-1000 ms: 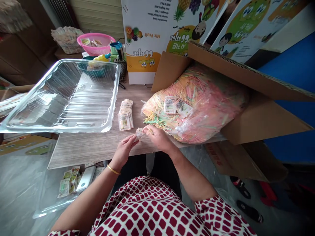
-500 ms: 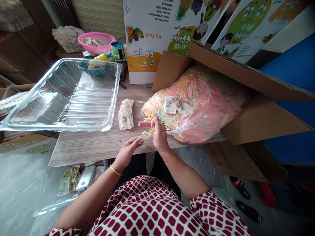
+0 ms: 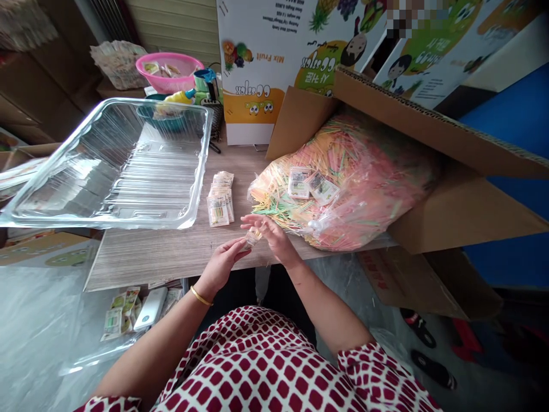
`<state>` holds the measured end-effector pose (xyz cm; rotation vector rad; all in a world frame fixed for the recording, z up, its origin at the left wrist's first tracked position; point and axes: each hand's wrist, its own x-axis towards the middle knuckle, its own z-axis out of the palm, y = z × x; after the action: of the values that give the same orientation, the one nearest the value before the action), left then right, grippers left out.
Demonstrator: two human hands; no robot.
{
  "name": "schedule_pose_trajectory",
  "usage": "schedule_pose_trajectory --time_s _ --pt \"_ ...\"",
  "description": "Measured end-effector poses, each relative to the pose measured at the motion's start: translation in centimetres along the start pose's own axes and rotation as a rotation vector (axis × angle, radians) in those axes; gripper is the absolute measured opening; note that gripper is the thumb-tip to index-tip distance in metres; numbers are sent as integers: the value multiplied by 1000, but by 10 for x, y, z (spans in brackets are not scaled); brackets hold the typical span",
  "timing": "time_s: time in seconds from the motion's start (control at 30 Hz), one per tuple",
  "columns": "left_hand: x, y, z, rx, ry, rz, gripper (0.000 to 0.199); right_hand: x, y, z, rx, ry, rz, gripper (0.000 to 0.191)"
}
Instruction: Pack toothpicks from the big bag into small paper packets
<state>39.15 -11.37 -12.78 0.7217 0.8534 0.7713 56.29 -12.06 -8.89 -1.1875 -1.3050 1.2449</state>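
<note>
My left hand (image 3: 222,262) is closed on a small printed sachet (image 3: 253,236), pinched between thumb and fingers above the table's front edge. Right beside the sachet, my right hand (image 3: 277,239) has its fingers stretched out and apart, with no sticks showing in it. Whether its fingers touch the sachet I cannot tell. Thin coloured candy sticks (image 3: 274,210) spill from the mouth of a big clear plastic bag (image 3: 364,189) just beyond my right hand. Two flat sachets (image 3: 309,184) lie on that bag. A small overlapping pile of sachets (image 3: 220,200) rests on the table left of it.
A large clear plastic tray (image 3: 150,177) covers the table's left part. Behind it stand a pink basket (image 3: 169,71) and a teal bowl (image 3: 160,120). An opened cardboard box (image 3: 463,200) surrounds the bag, and a printed white carton (image 3: 253,68) stands at the back.
My right hand has gone from gripping several thin sticks at the sachet to spread fingers. The sachet stays in my left hand, and more loose sticks show at the bag's mouth.
</note>
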Motion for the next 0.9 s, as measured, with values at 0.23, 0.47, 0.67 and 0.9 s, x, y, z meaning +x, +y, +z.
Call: schedule_pose_trajectory --time_s 0.23,0.47,0.67,0.9 --pt "-1 10 -2 -152 -89 -139 37 4 -18 -18 -120 -142 -10 55" --pt "0 8 -4 30 -125 -24 42 17 -5 -21 -158 -152 126 53" --pt "1 -1 -18 398 117 247 53 37 3 -12 -413 -93 58 21" --pt "-10 -2 -36 1193 241 753 39 109 8 23 -760 -154 -3 17"
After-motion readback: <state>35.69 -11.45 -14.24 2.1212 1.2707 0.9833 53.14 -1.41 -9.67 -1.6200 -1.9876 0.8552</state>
